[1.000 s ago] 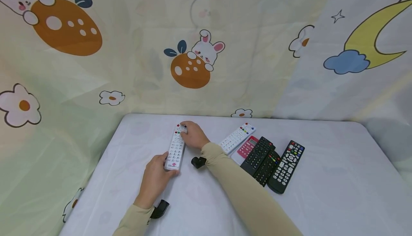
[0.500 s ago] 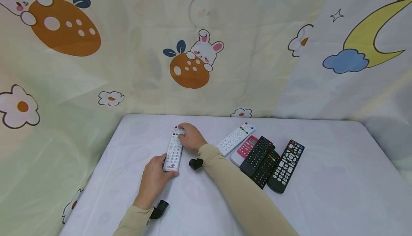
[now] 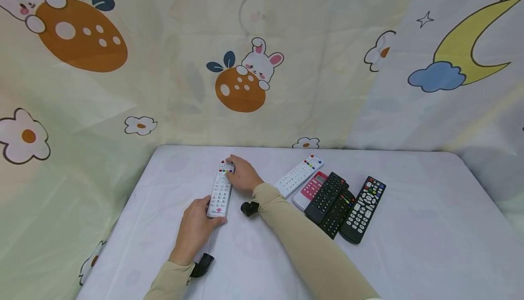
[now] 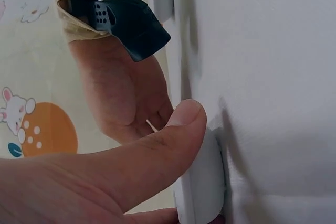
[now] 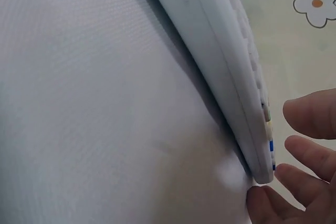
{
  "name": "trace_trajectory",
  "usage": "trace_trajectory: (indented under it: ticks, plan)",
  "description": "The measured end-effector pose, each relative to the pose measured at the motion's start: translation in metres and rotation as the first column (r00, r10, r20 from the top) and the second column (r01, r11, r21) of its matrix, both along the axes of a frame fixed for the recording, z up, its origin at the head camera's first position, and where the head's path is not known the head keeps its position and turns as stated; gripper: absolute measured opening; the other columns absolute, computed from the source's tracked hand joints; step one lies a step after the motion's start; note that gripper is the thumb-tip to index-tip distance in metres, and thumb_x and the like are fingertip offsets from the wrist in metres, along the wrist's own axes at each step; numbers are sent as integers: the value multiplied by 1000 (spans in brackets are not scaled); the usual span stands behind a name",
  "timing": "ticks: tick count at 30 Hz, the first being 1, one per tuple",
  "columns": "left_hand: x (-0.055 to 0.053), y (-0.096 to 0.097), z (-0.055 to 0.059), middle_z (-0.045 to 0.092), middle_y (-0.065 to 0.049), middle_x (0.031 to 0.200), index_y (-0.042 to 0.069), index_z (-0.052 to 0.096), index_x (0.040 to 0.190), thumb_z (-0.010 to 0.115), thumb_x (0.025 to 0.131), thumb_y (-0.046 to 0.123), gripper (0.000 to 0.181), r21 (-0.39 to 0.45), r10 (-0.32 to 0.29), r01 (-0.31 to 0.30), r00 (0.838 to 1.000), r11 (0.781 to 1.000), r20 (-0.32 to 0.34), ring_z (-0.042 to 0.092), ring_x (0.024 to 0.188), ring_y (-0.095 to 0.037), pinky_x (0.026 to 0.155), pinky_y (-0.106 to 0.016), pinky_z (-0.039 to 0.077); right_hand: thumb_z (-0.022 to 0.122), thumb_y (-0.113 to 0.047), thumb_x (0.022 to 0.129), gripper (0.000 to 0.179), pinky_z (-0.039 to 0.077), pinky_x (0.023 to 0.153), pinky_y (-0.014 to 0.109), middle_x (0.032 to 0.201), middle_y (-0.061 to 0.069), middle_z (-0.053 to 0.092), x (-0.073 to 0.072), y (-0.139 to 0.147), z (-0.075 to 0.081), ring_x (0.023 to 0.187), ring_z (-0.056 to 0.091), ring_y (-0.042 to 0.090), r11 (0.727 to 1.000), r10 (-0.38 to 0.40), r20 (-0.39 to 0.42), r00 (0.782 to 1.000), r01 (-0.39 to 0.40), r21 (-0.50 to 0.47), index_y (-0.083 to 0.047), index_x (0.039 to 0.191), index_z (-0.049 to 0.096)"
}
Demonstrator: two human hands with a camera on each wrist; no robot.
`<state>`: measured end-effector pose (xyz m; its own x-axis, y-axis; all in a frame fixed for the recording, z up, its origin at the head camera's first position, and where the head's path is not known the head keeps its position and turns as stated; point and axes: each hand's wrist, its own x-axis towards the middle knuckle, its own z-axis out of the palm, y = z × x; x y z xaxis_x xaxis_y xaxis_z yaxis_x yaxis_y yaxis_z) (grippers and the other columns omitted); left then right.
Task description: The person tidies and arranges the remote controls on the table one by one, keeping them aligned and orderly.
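A white remote control [image 3: 221,188] with coloured buttons near its far end lies on the white-covered table, left of the other remotes. My left hand [image 3: 195,229] is at its near end, the straight thumb [image 4: 173,135] laid across that end and the fingers along the left side, partly hidden. At the far end is my right hand [image 3: 244,175]. In the right wrist view its fingertips are by the tip of the remote [image 5: 231,77], while the thumb [image 5: 312,114] stands apart from it.
To the right lie a second white remote [image 3: 300,175], a pink-and-white calculator [image 3: 313,191], two black remotes side by side [image 3: 327,197] and a larger black remote [image 3: 363,211]. A patterned curtain [image 3: 319,86] hangs behind the table [image 3: 430,227].
The white remote and my right hand shifted slightly left and nearer between the first and second frames. Since then they have hardly moved. My left hand stays at the near end.
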<state>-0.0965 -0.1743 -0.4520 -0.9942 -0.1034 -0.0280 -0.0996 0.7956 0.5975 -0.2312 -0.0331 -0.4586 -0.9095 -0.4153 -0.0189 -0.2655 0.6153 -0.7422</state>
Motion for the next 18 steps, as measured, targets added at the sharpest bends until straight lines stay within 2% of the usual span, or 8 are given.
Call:
trace_trajectory:
  ticks: [4,9,13,18]
  plan:
    - [-1,-2,1,63,-21,113,-13,51,137,91,72,15,81,2,-3,3,1000,1000,7,60,93,-26,79,-43,50,55,-17,101,46,23,119,37,159,13,36,0,3,1,148,30,26,1000,-5,-33,999,5,-9,-4,145,50]
    - [-2,-1,4,62,-22,115,-12,46,141,92,71,17,89,1,-16,16,1000,1000,10,62,99,-30,83,-45,50,56,-17,100,45,23,119,39,159,13,36,3,9,5,148,31,27,998,-59,-39,997,59,-13,-5,144,52]
    - [-3,-2,8,62,-24,119,-12,46,141,93,70,19,90,-8,-33,33,999,999,-6,62,101,-32,85,-47,50,57,-17,100,43,25,119,39,158,13,39,6,11,9,147,33,28,994,-112,-44,993,111,-19,-5,141,55]
    - [-7,-1,13,60,-26,125,-11,46,142,93,71,19,90,-29,-39,38,999,999,-26,59,104,-34,88,-48,49,58,-16,99,42,26,118,40,156,14,41,11,17,17,146,35,28,989,-143,-66,987,141,-40,-5,140,57]
